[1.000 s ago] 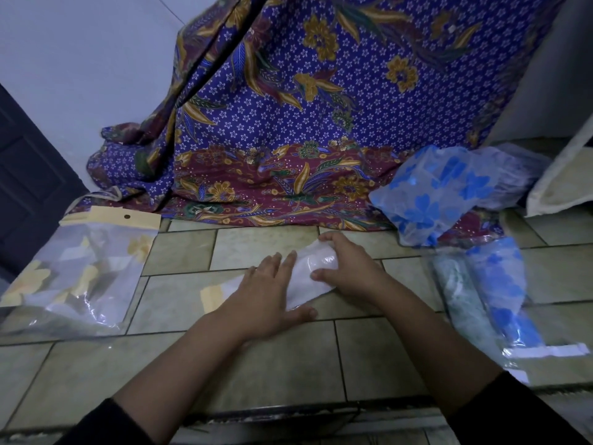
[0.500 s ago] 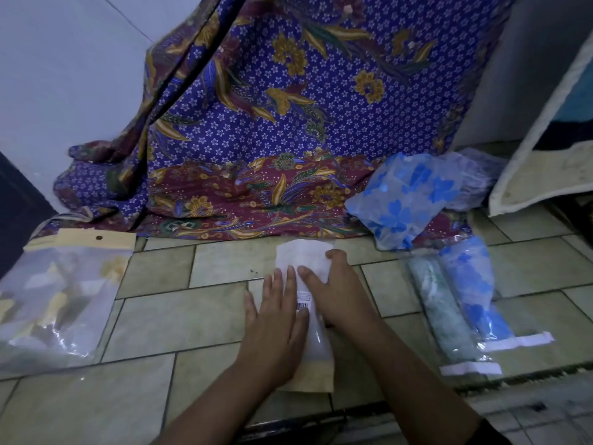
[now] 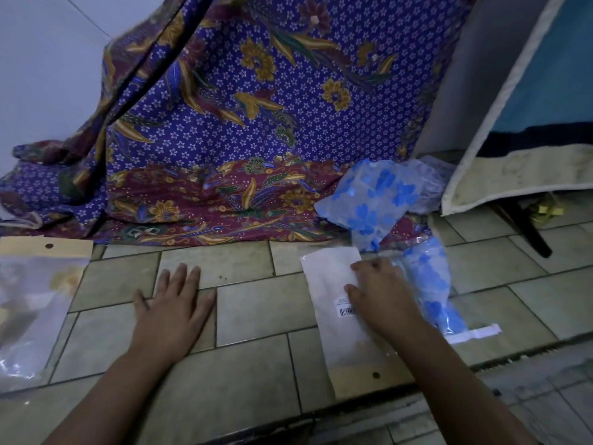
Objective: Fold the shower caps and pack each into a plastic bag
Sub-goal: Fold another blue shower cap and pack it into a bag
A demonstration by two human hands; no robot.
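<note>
Packed bag (image 3: pixel 333 284) is sliding right from centre, now lying just beside the blue-flowered pack (image 3: pixel 430 277). Right hand (image 3: pixel 380 293) is pressing it with flat fingers, not gripping. Left hand (image 3: pixel 173 303) is off it, resting flat and released on the tiles (image 3: pixel 250 313). Judgement: this unit is being set aside as finished.

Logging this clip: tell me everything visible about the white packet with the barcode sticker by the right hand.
The white packet is a long, flat plastic bag with white contents. A small barcode sticker sits mid-length; the near end has a tan header strip with a round hole. It lies flat on the tiled floor, long axis pointing away from the person. The right hand rests on its right side; a blue-flowered packet lies beside it.
</note>
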